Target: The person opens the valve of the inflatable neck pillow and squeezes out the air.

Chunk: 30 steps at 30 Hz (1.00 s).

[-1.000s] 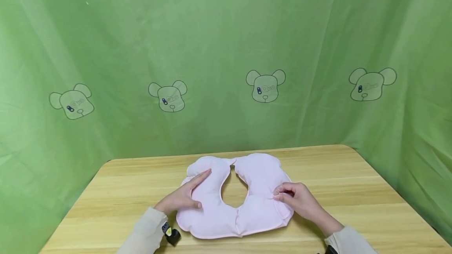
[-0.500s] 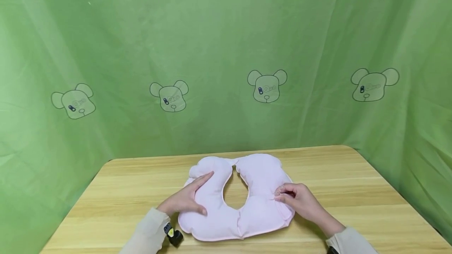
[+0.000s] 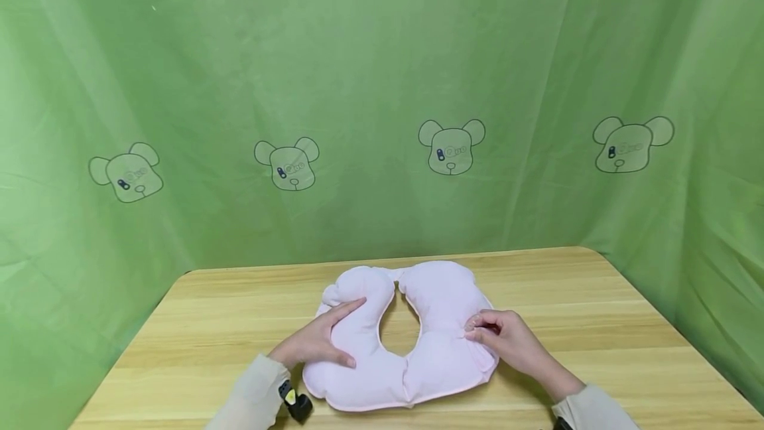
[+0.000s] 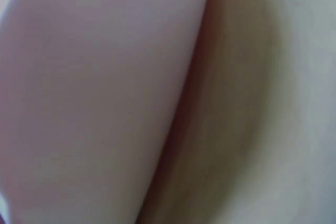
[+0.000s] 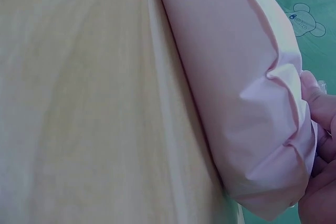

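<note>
The pink neck pillow (image 3: 434, 324) lies on the worktop (image 3: 597, 330); it looks light, soft and puffy, probably air-filled, so it should give under pressure; its seamed edges seem the surest hold; the left hand (image 3: 319, 340) rests on its left side, thumb and fingers spread; the right hand (image 3: 509, 340) pinches its right side.

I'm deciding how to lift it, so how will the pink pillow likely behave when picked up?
The pink pillow is probably light for its size, since it looks puffed with air or soft filling. It will likely flex: its surface is creased beside the right hand. Lying broad and flat on the table, it seems unlikely to roll.
</note>
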Each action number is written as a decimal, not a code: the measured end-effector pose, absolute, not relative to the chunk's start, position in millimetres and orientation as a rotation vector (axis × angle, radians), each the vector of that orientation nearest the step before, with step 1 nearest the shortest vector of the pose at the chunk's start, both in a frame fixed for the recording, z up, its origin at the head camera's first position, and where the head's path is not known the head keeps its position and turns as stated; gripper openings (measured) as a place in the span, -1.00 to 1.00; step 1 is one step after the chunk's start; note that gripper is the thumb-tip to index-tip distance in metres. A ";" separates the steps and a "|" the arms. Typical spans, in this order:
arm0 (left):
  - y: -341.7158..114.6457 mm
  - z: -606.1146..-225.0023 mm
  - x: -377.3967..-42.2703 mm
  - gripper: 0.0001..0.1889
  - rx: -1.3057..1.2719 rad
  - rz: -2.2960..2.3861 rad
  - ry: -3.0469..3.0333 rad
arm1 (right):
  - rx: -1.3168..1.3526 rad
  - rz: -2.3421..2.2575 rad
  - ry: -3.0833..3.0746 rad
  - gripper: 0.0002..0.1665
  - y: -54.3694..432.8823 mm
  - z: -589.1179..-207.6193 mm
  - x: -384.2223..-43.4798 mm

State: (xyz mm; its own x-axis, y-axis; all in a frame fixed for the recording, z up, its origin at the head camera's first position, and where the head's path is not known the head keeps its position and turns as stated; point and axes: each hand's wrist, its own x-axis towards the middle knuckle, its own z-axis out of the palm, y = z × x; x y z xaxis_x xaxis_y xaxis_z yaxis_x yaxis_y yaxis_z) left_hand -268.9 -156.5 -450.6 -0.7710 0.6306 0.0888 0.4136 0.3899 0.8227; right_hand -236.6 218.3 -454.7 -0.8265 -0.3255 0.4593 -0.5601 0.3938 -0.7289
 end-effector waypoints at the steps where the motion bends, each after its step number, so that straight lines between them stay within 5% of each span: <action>1: -156.4 -451.1 -269.0 0.11 0.923 1.323 2.413 | 0.781 1.400 -2.412 -0.93 218.4 -454.9 -236.7; 30: -154.9 -456.8 -268.7 -0.02 0.849 1.390 2.395 | 0.803 1.409 -2.395 -0.94 220.1 -455.6 -237.2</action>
